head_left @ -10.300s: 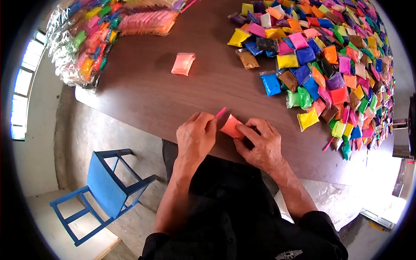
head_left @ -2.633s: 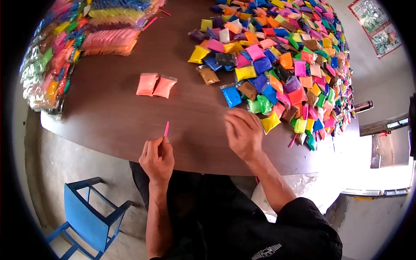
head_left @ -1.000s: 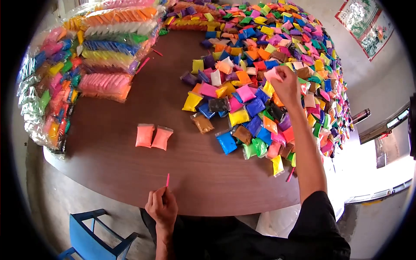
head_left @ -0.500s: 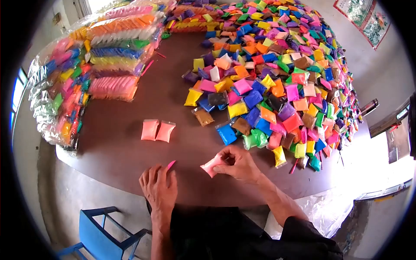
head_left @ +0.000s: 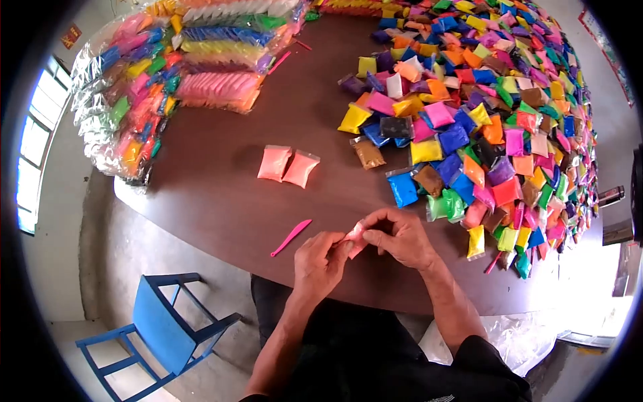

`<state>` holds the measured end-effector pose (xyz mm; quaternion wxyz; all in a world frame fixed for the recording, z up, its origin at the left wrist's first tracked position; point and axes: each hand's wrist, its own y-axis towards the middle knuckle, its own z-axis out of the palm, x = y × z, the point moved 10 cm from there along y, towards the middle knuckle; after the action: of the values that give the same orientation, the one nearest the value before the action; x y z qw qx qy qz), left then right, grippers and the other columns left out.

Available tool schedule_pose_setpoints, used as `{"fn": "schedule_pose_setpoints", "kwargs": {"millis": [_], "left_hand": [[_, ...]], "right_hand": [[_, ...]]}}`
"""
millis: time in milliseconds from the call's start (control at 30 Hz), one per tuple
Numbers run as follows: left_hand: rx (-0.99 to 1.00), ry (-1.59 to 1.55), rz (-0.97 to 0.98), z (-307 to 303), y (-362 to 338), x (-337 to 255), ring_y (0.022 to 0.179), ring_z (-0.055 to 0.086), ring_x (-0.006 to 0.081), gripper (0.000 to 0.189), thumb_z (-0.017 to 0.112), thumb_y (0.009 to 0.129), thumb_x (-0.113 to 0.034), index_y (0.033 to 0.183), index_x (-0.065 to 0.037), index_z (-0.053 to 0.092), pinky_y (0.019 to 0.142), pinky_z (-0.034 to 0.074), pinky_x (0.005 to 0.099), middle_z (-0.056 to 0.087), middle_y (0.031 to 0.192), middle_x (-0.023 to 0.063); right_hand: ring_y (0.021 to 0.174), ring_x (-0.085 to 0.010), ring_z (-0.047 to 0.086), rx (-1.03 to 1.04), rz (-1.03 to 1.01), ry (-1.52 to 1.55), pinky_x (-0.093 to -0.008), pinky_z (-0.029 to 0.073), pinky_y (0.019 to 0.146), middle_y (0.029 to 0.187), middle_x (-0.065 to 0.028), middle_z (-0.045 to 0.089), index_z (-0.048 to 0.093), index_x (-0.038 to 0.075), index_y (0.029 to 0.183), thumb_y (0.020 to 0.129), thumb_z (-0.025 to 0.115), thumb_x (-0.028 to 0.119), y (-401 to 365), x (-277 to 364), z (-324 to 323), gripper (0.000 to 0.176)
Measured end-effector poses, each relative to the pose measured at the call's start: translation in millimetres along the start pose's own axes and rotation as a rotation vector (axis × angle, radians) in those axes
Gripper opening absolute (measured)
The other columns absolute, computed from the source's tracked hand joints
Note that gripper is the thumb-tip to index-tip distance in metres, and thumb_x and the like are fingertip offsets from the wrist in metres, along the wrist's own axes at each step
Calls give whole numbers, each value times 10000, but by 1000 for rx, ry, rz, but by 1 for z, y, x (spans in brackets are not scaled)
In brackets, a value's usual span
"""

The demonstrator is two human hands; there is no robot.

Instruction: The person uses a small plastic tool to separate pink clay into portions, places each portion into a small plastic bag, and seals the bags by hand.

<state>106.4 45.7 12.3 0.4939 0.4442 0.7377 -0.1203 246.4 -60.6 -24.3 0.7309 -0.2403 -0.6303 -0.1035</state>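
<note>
A small pink plastic packet (head_left: pixel 357 240) is held between both hands close to the table's front edge. My left hand (head_left: pixel 320 262) pinches its left side, and my right hand (head_left: pixel 400 240) grips the right side with thumb and fingers. The fingers cover part of it. Left of my hands lies a bright pink plastic knife (head_left: pixel 292 238), untouched on the table. Two more pink packets, a left one (head_left: pixel 274 163) and a right one (head_left: pixel 301 168), lie side by side farther back, their edges touching or slightly overlapping.
A big heap of loose packets in many colours (head_left: pixel 462 134) covers the table's right side. Clear bags of neatly stacked packets (head_left: pixel 221 87) stand at the back left. The brown tabletop (head_left: pixel 221 187) lies between. A blue chair (head_left: pixel 164 325) stands on the floor at left.
My left hand has left the pink knife and come across to the packet, which my right hand was holding alone. The whole view has shifted, moving the scene right and up.
</note>
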Motion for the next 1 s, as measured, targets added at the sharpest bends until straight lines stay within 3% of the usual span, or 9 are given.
{"fn": "schedule_pose_setpoints", "kwargs": {"millis": [67,233,367,533,633,733,833,900,1000], "left_hand": [[-4,15,3,-1,-3,-1,714,687,230,139,794,934,-89,1021,-3,729,638,527,319,723,853,134],[91,52,-14,0,1,-24,874,709,312,374,876,837,-215,1120,-12,742,805,544,398,764,996,157],[123,66,-67,5,-4,-21,926,719,321,464,898,799,-252,1161,-8,743,871,545,402,772,1044,162],[45,35,-119,2,-4,-11,818,750,253,330,879,829,-156,1096,-9,753,816,549,359,786,940,124],[28,-117,-290,2,-7,14,805,728,144,290,869,861,-144,1072,15,750,727,557,287,774,893,95],[4,-153,-353,1,-9,21,802,694,112,257,858,877,-119,1065,16,745,733,550,271,758,882,69],[-106,-164,-276,1,-9,16,790,672,98,231,851,887,-98,1057,6,734,721,543,265,751,891,58],[-185,-138,-277,0,-9,15,778,671,107,229,847,884,-77,1064,-2,726,706,538,265,742,894,65],[-298,-41,-195,-4,-12,11,807,681,140,254,835,866,-19,1092,-20,717,714,542,274,737,969,77]], "right_hand": [[913,-84,698,-21,-14,-1,-249,565,710,1003,-32,750,711,8,1098,979,787,123,-2,0,0,182],[828,-45,636,-70,-153,-125,-227,522,706,931,-5,717,707,16,1038,980,785,101,-2,1,-8,129],[776,-44,645,-50,-80,4,-209,504,619,882,12,709,704,21,1049,986,778,109,-1,-3,-8,131],[840,-70,698,0,-69,31,-211,538,600,969,-29,742,707,27,1156,1027,731,143,1,-3,-5,175],[888,-74,697,-36,-63,58,-222,556,624,1047,-42,731,702,9,1205,1052,688,152,3,-7,-10,210],[857,-69,692,-3,-81,138,-245,561,616,1095,-44,711,672,-8,1236,1056,665,128,3,-3,-4,226],[873,-72,687,9,-106,151,-245,566,636,1087,-47,695,656,-15,1240,1040,688,140,1,0,0,255],[901,-90,692,-176,-112,68,-253,574,690,1064,-43,698,653,-20,1212,1013,734,161,-3,-1,-13,281],[944,-111,700,-222,-38,-129,-262,583,769,1044,-39,697,643,-22,1203,981,780,166,-4,-6,-18,321]]}}
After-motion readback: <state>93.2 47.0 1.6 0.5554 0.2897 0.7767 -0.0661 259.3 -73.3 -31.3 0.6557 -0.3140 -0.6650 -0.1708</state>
